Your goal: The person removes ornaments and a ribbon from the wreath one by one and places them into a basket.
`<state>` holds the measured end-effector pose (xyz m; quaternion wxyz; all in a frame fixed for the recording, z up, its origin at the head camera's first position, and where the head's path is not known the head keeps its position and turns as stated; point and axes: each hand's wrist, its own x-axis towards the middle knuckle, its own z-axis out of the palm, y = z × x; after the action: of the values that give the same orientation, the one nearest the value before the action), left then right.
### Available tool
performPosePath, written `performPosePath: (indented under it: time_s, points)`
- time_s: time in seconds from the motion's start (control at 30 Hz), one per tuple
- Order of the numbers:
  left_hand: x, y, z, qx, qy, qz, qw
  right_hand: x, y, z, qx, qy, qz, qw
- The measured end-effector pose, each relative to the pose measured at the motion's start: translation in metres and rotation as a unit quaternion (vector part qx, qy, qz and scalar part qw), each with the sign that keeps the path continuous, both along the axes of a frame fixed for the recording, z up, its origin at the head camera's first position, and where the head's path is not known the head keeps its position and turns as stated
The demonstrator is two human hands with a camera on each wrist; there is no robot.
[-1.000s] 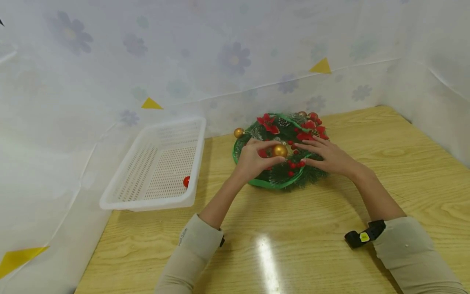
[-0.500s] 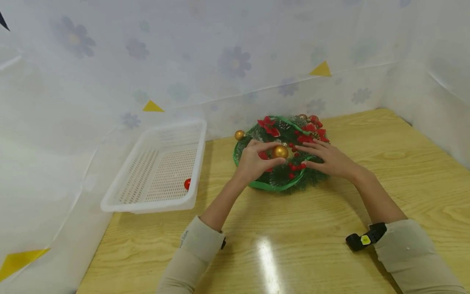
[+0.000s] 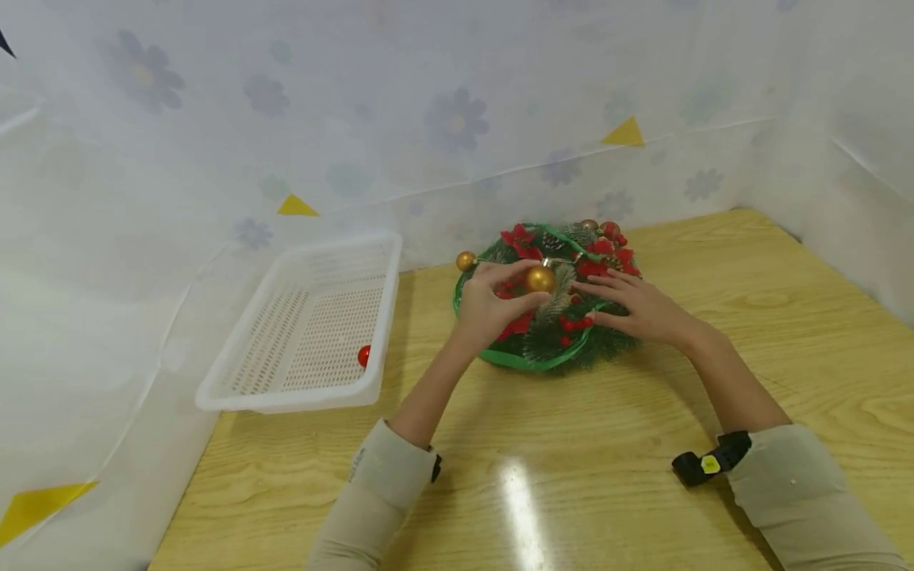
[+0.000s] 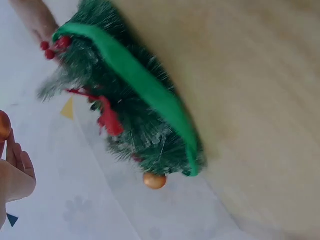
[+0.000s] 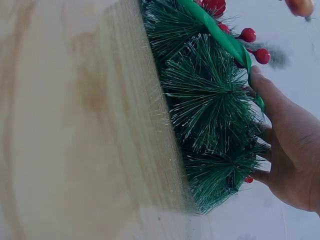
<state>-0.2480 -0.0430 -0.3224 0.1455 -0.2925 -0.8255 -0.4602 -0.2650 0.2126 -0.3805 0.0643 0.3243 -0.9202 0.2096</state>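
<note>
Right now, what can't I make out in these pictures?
Head view: part of the red ball, hidden by the white basket wall.
Head view: some of the wreath, behind the left hand and right hand.
Left wrist view: part of the gold ball, cut off by the left edge.
Right wrist view: part of the right hand, behind the wreath's needles.

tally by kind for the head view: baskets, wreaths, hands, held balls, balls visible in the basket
basket: 1
wreath: 1
hands: 2, left hand and right hand
held gold ball: 1
red ball in basket: 1
total: 6
</note>
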Motion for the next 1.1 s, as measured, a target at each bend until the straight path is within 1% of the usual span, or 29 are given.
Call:
performPosePath:
  time_s: [0.07,0.17,0.2,0.3,0.4,0.47,0.57,0.63,0.73,0.8,0.83,1.0,1.03,1.07,1.1]
  points:
    - [-0.001,-0.002,0.008,0.018,0.003,0.005,0.9998,-0.001,0.000,0.000,-0.001,0.003,0.002,1.000]
    - [-0.003,-0.005,0.016,0.021,0.011,0.010,0.9997,-0.002,-0.001,0.001,-0.001,0.005,0.003,1.000]
    - [0.002,-0.006,0.023,0.018,0.011,0.011,0.9997,-0.002,-0.001,0.000,-0.001,0.004,0.003,1.000]
    - [0.002,-0.010,0.025,0.017,-0.008,0.013,0.9997,-0.003,-0.001,0.000,0.000,0.004,0.003,1.000]
    - [0.002,-0.017,0.027,0.015,-0.034,0.019,0.9991,-0.003,-0.001,-0.001,0.001,0.003,0.003,1.000]
    - [0.001,-0.022,0.029,0.015,-0.038,0.023,0.9989,-0.003,0.000,-0.001,0.000,0.002,0.004,1.000]
    - [0.000,-0.033,0.036,0.018,-0.029,0.034,0.9988,-0.002,0.002,-0.001,-0.001,0.003,0.004,1.000]
    - [-0.002,-0.042,0.042,0.018,-0.010,0.046,0.9987,-0.002,0.003,-0.001,0.000,0.005,0.006,1.000]
    - [-0.005,-0.060,0.050,0.015,0.011,0.065,0.9977,0.000,0.004,0.001,0.000,0.008,0.005,1.000]
    - [-0.007,-0.076,0.053,0.009,0.023,0.078,0.9967,0.001,0.005,0.002,0.000,0.009,0.004,1.000]
    - [-0.014,-0.088,0.050,0.016,0.018,0.072,0.9971,0.001,0.005,0.002,0.000,0.008,0.004,1.000]
    - [-0.019,-0.133,0.054,-0.004,-0.001,0.100,0.9950,0.002,0.007,0.003,0.001,0.002,-0.001,1.000]
    - [-0.020,-0.143,0.054,-0.008,-0.009,0.107,0.9942,0.001,0.008,0.003,0.000,0.002,0.000,1.000]
    - [-0.013,-0.149,0.058,-0.017,-0.019,0.122,0.9922,0.000,0.008,0.002,0.000,0.002,0.000,1.000]
    - [-0.015,-0.159,0.057,-0.015,-0.034,0.125,0.9914,-0.001,0.009,0.002,0.001,0.003,0.000,1.000]
